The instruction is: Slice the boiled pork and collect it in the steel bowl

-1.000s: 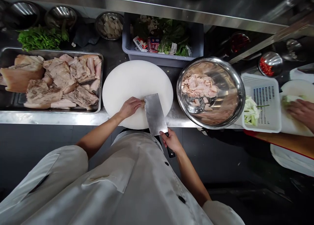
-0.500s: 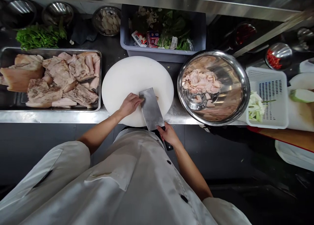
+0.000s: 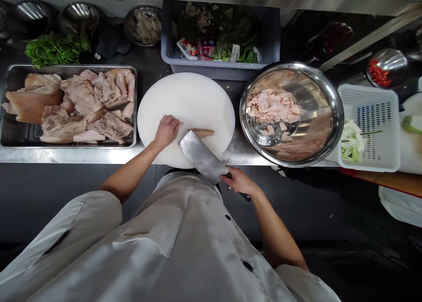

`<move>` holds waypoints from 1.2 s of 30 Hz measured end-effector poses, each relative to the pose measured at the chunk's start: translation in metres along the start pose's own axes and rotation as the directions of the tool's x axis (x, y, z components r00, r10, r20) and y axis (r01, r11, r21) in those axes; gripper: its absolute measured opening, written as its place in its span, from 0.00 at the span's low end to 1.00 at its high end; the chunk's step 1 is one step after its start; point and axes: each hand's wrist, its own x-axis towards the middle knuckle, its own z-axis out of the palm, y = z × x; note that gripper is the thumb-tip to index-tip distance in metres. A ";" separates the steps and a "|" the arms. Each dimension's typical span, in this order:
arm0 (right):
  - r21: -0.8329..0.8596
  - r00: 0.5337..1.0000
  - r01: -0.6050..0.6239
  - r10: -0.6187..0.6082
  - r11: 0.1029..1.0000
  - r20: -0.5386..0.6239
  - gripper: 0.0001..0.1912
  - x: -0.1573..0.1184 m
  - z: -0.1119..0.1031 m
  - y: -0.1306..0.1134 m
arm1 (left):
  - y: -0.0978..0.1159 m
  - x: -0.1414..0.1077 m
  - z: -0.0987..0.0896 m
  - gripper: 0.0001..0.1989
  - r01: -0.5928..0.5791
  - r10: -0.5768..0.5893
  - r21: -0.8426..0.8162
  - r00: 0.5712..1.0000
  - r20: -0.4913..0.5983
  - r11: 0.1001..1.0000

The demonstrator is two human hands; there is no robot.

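Observation:
My right hand [image 3: 240, 180] is wrapped round the dark handle of a cleaver [image 3: 204, 159]. The broad blade lies slantwise over the near edge of a round white cutting board [image 3: 184, 93], its tip pointing up and left. Just beyond the blade rests a thin brownish piece of meat [image 3: 201, 132]. On the left part of the board is my left hand [image 3: 167, 130], fingers curled together; whatever they pinch is too small to make out. To the right, a large steel bowl [image 3: 325, 117] contains sliced pale meat [image 3: 275, 106].
A metal tray [image 3: 134, 117] with chunks of cooked pork [image 3: 34, 100] stands left. Behind the board are a grey bin [image 3: 214, 69] of greens and packets, a bowl of garlic cloves [image 3: 147, 28] and leafy herbs [image 3: 56, 49]. A white basket [image 3: 391, 130] stands far right.
The cleaver has swung away to the right and turned more slantwise, uncovering the brownish meat. My left hand has shifted left, apart from the blade.

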 end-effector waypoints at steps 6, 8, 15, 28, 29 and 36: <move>0.105 0.983 -0.090 0.106 0.990 -0.153 0.17 -0.030 -0.005 0.007 | -0.003 0.021 -0.012 0.10 -0.025 0.021 -0.031 0.993 -0.116 0.999; 0.166 0.963 -0.074 0.114 0.983 -0.244 0.18 -0.017 0.015 0.002 | 0.013 0.011 -0.009 0.11 -0.195 0.200 -0.149 0.980 0.018 0.969; 0.121 0.920 -0.005 0.052 0.993 -0.389 0.14 0.032 0.050 -0.013 | 0.031 -0.022 0.007 0.13 -0.221 0.247 -0.256 0.966 0.075 0.941; 0.029 0.926 -0.015 0.025 0.999 -0.377 0.10 0.060 0.049 -0.036 | 0.028 -0.021 0.009 0.13 -0.233 0.249 -0.251 0.968 0.034 0.940; 0.036 0.929 -0.018 0.029 0.999 -0.368 0.10 0.057 0.051 -0.034 | 0.028 -0.021 0.009 0.12 -0.242 0.256 -0.252 0.966 0.024 0.937; 0.017 0.962 -0.050 0.053 0.999 -0.267 0.11 0.029 0.054 -0.016 | 0.023 -0.022 0.017 0.09 -0.353 0.332 -0.224 0.935 -0.127 0.909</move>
